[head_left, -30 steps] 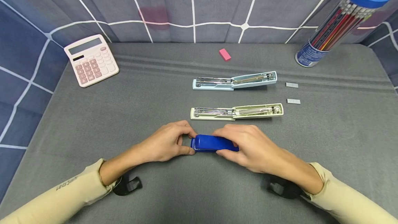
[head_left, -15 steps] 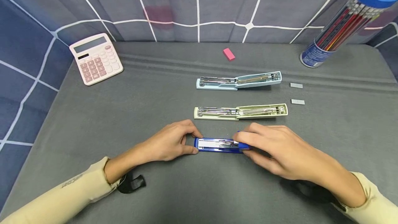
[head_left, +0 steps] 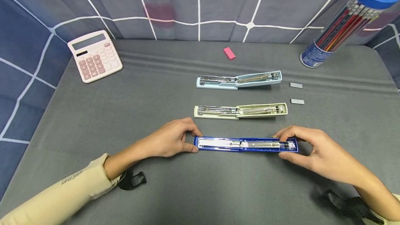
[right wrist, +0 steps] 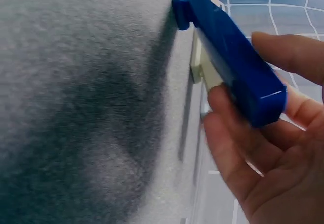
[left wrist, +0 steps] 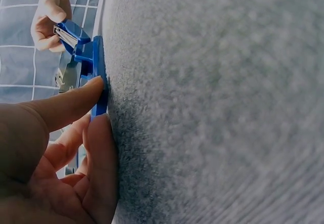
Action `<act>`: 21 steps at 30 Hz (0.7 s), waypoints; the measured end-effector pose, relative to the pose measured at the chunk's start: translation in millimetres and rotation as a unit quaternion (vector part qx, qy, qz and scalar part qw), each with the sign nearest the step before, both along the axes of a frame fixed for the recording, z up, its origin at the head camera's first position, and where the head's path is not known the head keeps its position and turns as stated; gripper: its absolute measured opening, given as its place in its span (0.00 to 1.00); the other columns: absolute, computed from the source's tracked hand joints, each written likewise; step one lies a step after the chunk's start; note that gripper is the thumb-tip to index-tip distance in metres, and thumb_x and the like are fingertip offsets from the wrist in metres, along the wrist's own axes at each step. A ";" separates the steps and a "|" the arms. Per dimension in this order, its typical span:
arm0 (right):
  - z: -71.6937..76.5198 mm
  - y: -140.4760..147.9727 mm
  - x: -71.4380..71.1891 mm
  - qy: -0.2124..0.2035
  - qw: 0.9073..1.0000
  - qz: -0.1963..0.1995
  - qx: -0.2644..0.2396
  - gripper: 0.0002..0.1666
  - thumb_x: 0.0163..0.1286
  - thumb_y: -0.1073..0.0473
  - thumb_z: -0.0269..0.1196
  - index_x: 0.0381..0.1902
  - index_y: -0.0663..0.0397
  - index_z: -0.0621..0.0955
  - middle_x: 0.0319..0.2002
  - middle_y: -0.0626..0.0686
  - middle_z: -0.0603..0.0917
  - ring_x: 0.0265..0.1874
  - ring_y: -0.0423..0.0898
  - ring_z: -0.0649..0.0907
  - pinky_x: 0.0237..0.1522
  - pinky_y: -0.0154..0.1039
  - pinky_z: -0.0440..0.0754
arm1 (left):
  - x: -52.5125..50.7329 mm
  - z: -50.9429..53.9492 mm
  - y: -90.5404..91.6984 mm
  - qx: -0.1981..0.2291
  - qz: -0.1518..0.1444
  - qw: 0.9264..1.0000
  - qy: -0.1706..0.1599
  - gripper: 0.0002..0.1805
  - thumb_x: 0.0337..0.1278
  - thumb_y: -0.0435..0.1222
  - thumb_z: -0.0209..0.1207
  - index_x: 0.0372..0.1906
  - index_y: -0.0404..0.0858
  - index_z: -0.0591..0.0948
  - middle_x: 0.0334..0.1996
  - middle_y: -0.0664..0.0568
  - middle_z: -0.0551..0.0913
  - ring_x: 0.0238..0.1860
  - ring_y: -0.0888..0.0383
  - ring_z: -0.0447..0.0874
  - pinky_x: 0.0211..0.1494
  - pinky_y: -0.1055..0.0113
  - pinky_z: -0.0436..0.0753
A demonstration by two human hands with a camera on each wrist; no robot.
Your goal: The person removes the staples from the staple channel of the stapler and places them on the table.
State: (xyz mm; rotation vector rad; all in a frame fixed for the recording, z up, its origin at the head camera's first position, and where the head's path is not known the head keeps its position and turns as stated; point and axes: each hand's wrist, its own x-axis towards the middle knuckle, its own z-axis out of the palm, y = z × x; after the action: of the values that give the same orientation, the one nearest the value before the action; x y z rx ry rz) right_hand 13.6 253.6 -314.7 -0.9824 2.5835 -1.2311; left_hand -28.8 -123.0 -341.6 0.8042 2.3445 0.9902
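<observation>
A blue stapler (head_left: 262, 144) lies swung wide in the head view, its metal insides facing up. The left hand (head_left: 170, 141) pinches the left end of its base between thumb and fingers. Around the far right end of the raised cover, the right hand (head_left: 318, 153) has its thumb on the near side and fingers on the far side. In the left wrist view, the thumb (left wrist: 76, 100) presses the edge of the blue base (left wrist: 99, 59). The right wrist view shows the cover (right wrist: 238, 57) tilted up off the cloth between thumb and fingers.
Beyond it lie a pale green stapler (head_left: 215, 112) and a light blue stapler (head_left: 217, 83), both swung wide. Two staple strips (head_left: 296, 85) sit to their right. Farther back are a pink eraser (head_left: 229, 53), a pink calculator (head_left: 97, 56) and a tub of pencils (head_left: 339, 32).
The blue stapler's cover has swung from folded over its base out to the right, carried by the right hand. The left hand has kept its hold on the base.
</observation>
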 end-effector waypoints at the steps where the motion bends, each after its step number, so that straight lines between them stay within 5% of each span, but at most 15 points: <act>1: -0.4 0.8 -0.2 0.003 1.000 0.001 0.007 0.28 0.47 0.74 0.77 0.40 0.42 0.79 0.44 0.42 0.84 0.43 0.38 0.82 0.44 0.25 0.76 | -0.3 0.1 0.2 0.000 -0.001 1.000 0.000 0.16 0.46 0.37 0.76 0.43 0.45 0.86 0.35 0.61 0.77 0.21 0.66 0.73 0.25 0.70 0.75; 12: 4.5 -3.8 -3.7 0.034 0.998 0.008 0.058 0.28 0.48 0.69 0.78 0.41 0.37 0.79 0.44 0.35 0.83 0.43 0.33 0.81 0.44 0.24 0.74 | -1.2 0.4 1.3 -0.005 -0.002 1.000 -0.002 0.16 0.46 0.37 0.76 0.42 0.46 0.86 0.36 0.61 0.77 0.21 0.66 0.73 0.24 0.69 0.75; 17: 10.7 -22.2 -4.1 0.057 0.998 -0.022 0.026 0.27 0.48 0.72 0.76 0.41 0.41 0.82 0.45 0.41 0.84 0.47 0.34 0.80 0.49 0.25 0.73 | -1.4 -0.2 0.7 -0.005 -0.003 1.000 -0.003 0.16 0.46 0.37 0.76 0.42 0.46 0.86 0.36 0.61 0.77 0.21 0.66 0.72 0.24 0.70 0.74; 21: 14.5 -42.5 -4.2 0.023 0.999 -0.043 -0.008 0.23 0.51 0.74 0.74 0.39 0.43 0.82 0.43 0.43 0.84 0.47 0.36 0.80 0.50 0.26 0.74 | -1.4 0.1 0.4 -0.006 -0.004 1.000 -0.007 0.16 0.46 0.37 0.75 0.42 0.46 0.86 0.36 0.61 0.77 0.21 0.66 0.72 0.23 0.70 0.74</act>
State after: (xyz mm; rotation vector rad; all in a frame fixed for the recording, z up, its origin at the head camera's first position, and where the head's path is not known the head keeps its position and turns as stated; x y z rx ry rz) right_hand 9.4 211.2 -300.2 -0.9229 2.6807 -1.2661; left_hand -30.2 -122.6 -341.5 0.7997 2.3305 0.9751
